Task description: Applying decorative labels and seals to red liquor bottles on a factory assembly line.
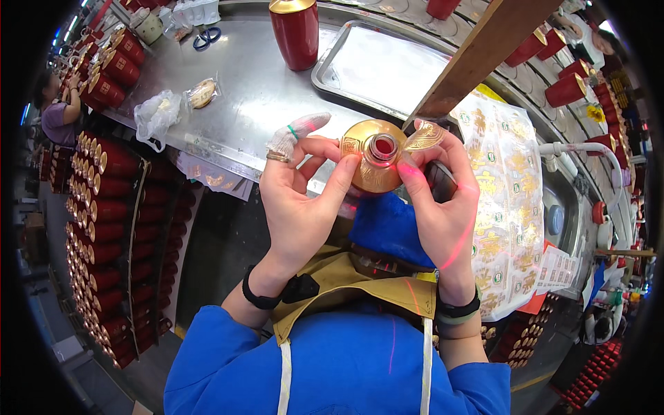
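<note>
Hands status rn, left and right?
Left hand: partly curled, thumb at the bottle's gold shoulder; grip can't be told.
Right hand: closed, holding an ornate gold piece.

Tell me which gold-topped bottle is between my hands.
The bottle with its open neck showing, between your left hand and right hand. The tall bottle on the metal table and the racked bottles are away from both.

I'm touching a bottle whose gold shoulder is gleaming like polished metal, and holding a patterned piece that is glinting like foil. I'm wearing a matt, rough-looking cloth finger cover and a cloth apron. The smooth metal table is reflecting light, while the wooden post is looking dull.
</note>
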The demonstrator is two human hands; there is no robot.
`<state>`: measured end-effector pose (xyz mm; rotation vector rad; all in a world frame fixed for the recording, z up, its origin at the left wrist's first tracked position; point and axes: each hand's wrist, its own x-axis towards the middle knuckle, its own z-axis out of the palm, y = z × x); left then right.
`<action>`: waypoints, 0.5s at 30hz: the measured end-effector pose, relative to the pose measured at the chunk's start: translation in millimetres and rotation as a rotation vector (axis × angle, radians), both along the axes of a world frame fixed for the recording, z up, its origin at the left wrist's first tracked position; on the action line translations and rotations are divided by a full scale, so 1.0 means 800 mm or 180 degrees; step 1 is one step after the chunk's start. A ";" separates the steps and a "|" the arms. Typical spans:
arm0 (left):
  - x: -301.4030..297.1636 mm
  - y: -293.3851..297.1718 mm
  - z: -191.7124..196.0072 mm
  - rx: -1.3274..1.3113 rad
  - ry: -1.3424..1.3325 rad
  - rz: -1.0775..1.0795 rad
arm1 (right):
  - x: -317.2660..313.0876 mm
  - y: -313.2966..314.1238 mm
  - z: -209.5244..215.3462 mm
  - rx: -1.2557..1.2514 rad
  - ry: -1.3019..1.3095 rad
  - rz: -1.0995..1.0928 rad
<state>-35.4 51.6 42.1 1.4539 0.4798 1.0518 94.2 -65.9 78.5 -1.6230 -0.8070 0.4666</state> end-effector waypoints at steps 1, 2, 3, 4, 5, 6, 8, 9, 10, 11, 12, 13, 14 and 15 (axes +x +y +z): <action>0.000 0.000 0.001 0.0014 0.0007 0.0018 | 0.000 0.000 0.001 0.0015 0.0049 0.0004; -0.001 0.000 0.002 0.0019 0.0005 0.0021 | -0.001 0.000 0.002 0.0020 0.0046 0.0007; 0.000 0.001 0.002 0.0017 0.0007 -0.0001 | 0.000 0.000 0.003 0.0009 0.0044 0.0010; 0.000 0.001 0.002 0.0015 0.0009 -0.0022 | 0.000 0.000 0.003 -0.0002 0.0041 0.0015; 0.000 0.001 0.003 0.0017 0.0007 -0.0022 | 0.000 0.001 0.003 0.0000 0.0040 0.0015; -0.001 0.001 0.002 0.0004 0.0030 -0.0018 | -0.001 0.001 0.003 0.0015 0.0067 0.0007; 0.000 0.000 0.003 -0.0008 0.0051 -0.0016 | 0.000 0.001 0.002 0.0032 0.0093 -0.0003; 0.001 -0.001 0.004 -0.0094 0.0024 0.0017 | 0.000 0.001 0.002 0.0025 0.0048 -0.0003; 0.001 -0.002 0.005 -0.0180 -0.0003 0.0050 | 0.000 0.000 0.001 0.0018 0.0004 -0.0004; 0.001 -0.002 0.005 -0.0178 -0.0004 0.0047 | 0.001 0.000 0.001 0.0020 0.0003 -0.0006; 0.001 -0.002 0.005 -0.0180 -0.0009 0.0041 | 0.001 0.000 0.002 0.0023 -0.0051 0.0009; 0.001 -0.002 0.006 -0.0181 -0.0015 0.0034 | 0.002 -0.001 0.002 0.0026 -0.0106 0.0024; 0.001 -0.002 0.006 -0.0178 -0.0017 0.0033 | 0.002 -0.001 0.002 0.0029 -0.0108 0.0023; 0.001 -0.003 0.006 -0.0169 -0.0009 0.0032 | 0.001 -0.001 0.002 0.0004 -0.0039 0.0007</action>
